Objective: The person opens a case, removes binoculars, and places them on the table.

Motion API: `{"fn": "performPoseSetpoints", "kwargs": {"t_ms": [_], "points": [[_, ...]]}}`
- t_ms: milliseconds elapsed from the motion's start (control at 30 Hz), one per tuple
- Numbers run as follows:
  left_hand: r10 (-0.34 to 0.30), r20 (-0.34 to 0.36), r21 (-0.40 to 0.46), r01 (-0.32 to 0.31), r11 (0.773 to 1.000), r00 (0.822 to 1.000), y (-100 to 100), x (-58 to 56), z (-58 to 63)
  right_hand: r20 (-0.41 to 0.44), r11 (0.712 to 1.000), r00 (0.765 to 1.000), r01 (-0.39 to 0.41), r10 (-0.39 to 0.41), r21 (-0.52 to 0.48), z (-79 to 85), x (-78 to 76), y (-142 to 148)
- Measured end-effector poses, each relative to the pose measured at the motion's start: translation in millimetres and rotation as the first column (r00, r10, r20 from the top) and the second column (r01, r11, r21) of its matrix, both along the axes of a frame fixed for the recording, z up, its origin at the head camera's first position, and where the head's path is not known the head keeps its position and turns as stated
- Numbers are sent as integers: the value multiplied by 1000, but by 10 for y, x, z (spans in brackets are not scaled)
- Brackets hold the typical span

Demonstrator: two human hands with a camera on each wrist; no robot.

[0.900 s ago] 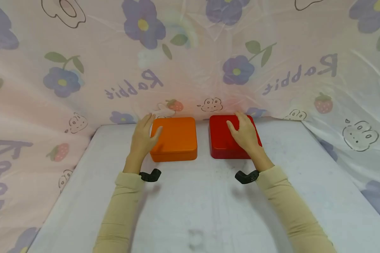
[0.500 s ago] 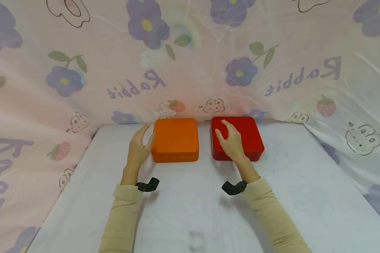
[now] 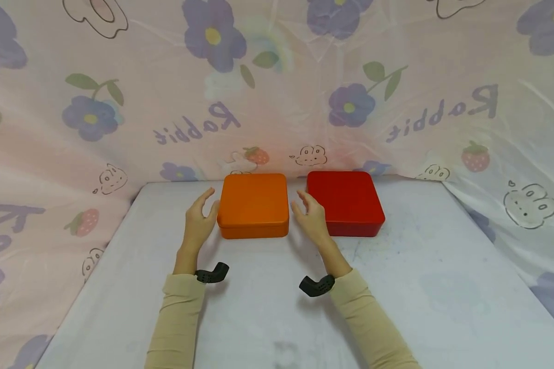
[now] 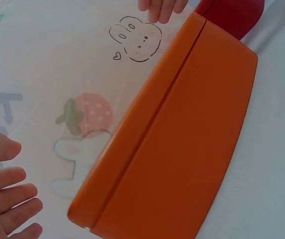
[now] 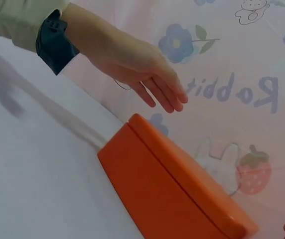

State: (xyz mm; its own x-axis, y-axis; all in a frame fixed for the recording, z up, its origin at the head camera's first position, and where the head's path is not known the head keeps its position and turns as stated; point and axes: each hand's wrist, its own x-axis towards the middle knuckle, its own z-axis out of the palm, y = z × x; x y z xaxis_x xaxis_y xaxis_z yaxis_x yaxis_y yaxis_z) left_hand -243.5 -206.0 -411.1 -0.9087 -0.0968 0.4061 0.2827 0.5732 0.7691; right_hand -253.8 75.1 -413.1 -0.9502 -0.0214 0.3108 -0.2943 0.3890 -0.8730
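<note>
An orange lidded box lies between my two hands near the back of the table. My left hand is just off its left side, fingers loosely bent and nothing in them. At the gap between the boxes hovers my right hand, also bare, partly covering the left edge of a red lidded box. Seen from the left wrist, the orange box's lid seam is closed. In the right wrist view my left hand appears above the far end of the orange box, apart from it.
A white cloth covers the table. Behind it hangs a pink curtain printed with flowers, rabbits and strawberries. Dark wrist cameras sit on both wrists.
My right hand has moved left and toward me, from over the red box to the gap beside the orange one. The left hand has drawn back slightly. Both boxes stay put.
</note>
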Motion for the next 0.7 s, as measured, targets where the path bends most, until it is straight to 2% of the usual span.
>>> {"fn": "performPoseSetpoints", "kwargs": {"t_ms": [67,233,367,533,700], "points": [[-10,16,41,9,999,1000,-9,-33,-39,33,999,999,-25,26,-36,-31,-15,-58],[-54,107,157,36,987,993,-41,-93,-156,76,996,997,-19,25,-82,-123,-56,-159],[-65,169,207,29,978,983,-67,-123,-236,116,995,993,-8,19,-97,-208,-87,-226],[-83,211,243,30,970,974,-57,-142,-269,160,991,987,0,23,-137,-278,-109,-276],[-132,254,323,45,945,958,-30,-142,-276,189,985,981,-4,37,-171,-303,-117,-294]]}}
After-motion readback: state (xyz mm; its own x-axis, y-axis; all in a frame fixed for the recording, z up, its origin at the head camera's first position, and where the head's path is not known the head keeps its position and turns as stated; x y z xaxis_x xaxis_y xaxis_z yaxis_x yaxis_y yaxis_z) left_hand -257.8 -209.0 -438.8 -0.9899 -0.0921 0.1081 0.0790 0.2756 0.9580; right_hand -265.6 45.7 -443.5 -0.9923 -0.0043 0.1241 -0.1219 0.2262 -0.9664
